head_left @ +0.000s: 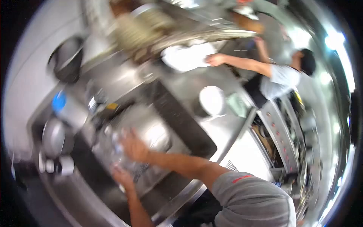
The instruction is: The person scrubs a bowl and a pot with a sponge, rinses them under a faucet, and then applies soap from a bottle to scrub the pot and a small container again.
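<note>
My right hand [135,146] reaches over a steel sink [177,117], its fingers smeared by motion. Just below it in the view is my left hand [123,178], also blurred, with a pale band or object near the wrist. Something clear and shiny [115,142] lies by the fingertips; its kind cannot be made out, nor whether either hand grips it. Beside my right hand a round, shiny metal vessel [157,137] sits in the basin. A small yellow item [112,106] is at the basin's far side.
Left of the basin are a blue-topped container [59,101], a metal bowl [56,136] and a white cup-like item [67,165]. A dark bucket-like vessel [68,60] is near the wall. A co-worker [281,77] touches white material [187,56]. A white round bowl [211,100] stands on the counter.
</note>
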The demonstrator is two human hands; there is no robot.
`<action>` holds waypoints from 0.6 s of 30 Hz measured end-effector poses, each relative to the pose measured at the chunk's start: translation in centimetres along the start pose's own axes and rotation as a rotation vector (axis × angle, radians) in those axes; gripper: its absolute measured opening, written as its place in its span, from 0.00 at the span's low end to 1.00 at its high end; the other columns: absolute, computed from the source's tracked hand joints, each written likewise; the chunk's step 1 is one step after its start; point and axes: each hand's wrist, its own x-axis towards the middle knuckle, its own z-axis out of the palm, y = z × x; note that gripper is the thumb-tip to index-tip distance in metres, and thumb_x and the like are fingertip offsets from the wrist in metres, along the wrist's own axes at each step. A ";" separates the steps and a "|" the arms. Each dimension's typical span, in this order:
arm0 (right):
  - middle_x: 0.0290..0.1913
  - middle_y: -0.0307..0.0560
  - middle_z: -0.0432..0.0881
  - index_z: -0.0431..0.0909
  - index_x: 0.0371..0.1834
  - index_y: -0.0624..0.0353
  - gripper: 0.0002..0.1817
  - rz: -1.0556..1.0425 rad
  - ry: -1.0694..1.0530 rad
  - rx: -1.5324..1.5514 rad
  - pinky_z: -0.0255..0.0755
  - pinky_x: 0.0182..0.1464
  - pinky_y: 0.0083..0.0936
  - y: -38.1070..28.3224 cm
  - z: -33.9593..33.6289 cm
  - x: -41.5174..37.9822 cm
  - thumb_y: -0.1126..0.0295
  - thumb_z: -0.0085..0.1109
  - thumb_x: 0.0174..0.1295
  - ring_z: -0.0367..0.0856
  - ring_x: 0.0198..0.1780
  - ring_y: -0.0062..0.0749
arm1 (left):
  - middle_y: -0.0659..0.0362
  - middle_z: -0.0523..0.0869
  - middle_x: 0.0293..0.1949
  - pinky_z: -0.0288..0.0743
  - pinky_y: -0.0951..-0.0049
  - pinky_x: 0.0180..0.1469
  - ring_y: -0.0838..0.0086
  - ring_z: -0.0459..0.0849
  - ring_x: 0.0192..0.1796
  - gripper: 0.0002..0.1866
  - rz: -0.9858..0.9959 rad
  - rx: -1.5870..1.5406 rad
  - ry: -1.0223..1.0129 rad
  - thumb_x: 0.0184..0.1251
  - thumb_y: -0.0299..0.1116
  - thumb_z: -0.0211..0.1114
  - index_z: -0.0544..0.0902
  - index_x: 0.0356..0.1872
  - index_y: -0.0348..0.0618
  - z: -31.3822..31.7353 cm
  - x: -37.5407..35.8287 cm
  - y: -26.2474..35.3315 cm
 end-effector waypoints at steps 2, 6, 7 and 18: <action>0.70 0.51 0.59 0.66 0.65 0.53 0.30 -0.078 0.085 0.154 0.41 0.71 0.60 -0.6 2.8 -2.7 0.60 0.53 0.57 0.45 0.75 0.54 | 0.35 0.79 0.32 0.68 0.54 0.41 0.44 0.76 0.36 0.21 -0.017 0.131 -0.057 0.75 0.41 0.47 0.75 0.37 0.28 0.5 4.1 1.7; 0.68 0.50 0.63 0.69 0.61 0.52 0.28 -0.101 0.306 0.423 0.41 0.71 0.61 -0.3 3.7 3.5 0.62 0.56 0.54 0.46 0.75 0.54 | 0.35 0.78 0.29 0.66 0.51 0.39 0.42 0.75 0.33 0.21 0.028 0.152 0.058 0.75 0.41 0.47 0.74 0.37 0.28 0.9 4.8 3.0; 0.68 0.50 0.63 0.69 0.61 0.52 0.28 -0.097 0.327 0.432 0.41 0.71 0.61 -1.1 3.1 4.7 0.62 0.56 0.54 0.46 0.75 0.54 | 0.34 0.79 0.30 0.66 0.50 0.38 0.41 0.75 0.33 0.21 0.022 0.217 0.039 0.75 0.41 0.46 0.74 0.36 0.27 0.7 4.6 2.4; 0.69 0.50 0.60 0.67 0.62 0.54 0.27 0.256 0.170 0.279 0.60 0.65 0.47 3.1 2.1 -10.0 0.66 0.52 0.56 0.57 0.70 0.54 | 0.41 0.81 0.43 0.74 0.56 0.44 0.48 0.80 0.43 0.22 0.381 0.395 0.152 0.69 0.42 0.53 0.76 0.49 0.30 2.7 8.1 -11.7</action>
